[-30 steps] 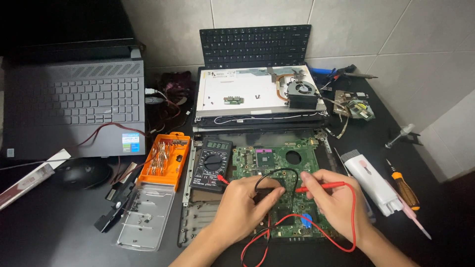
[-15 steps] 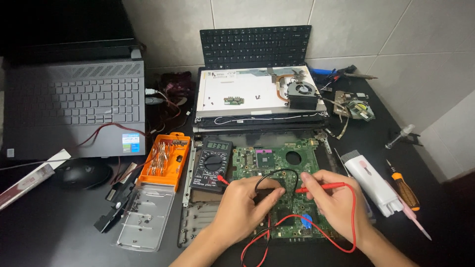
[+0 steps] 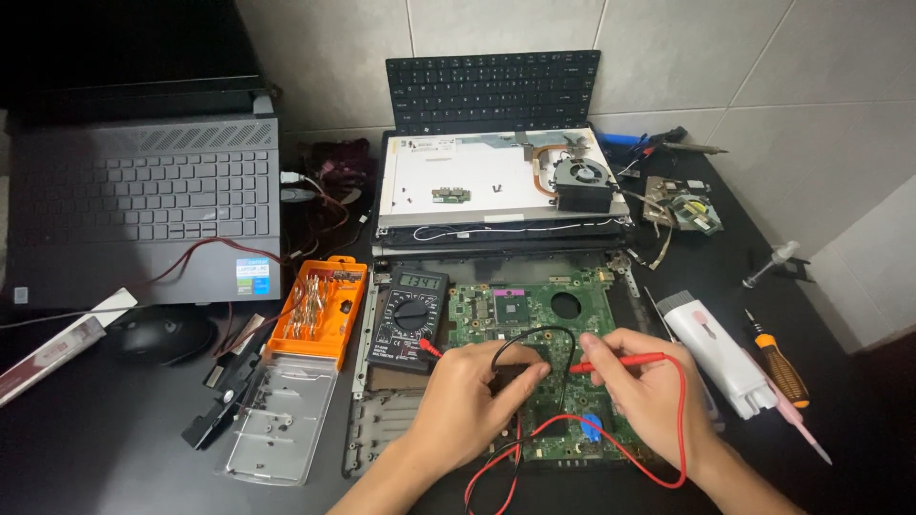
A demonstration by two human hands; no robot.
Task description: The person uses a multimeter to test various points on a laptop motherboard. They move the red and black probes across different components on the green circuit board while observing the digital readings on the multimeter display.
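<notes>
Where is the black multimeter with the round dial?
The black multimeter lies left of centre in the head view, between the orange screwdriver-bit case and the green circuit board, just above the left hand.

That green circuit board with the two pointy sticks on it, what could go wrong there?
The red probe in the right hand could slip and bridge neighbouring parts on the green circuit board. The looping red and black leads might snag a wrist and tug the black multimeter. The left hand rests on bare board, perhaps stressing it.

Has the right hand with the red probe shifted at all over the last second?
No. The right hand with the red probe sits at the same spot on the green board, beside the multimeter.
</notes>
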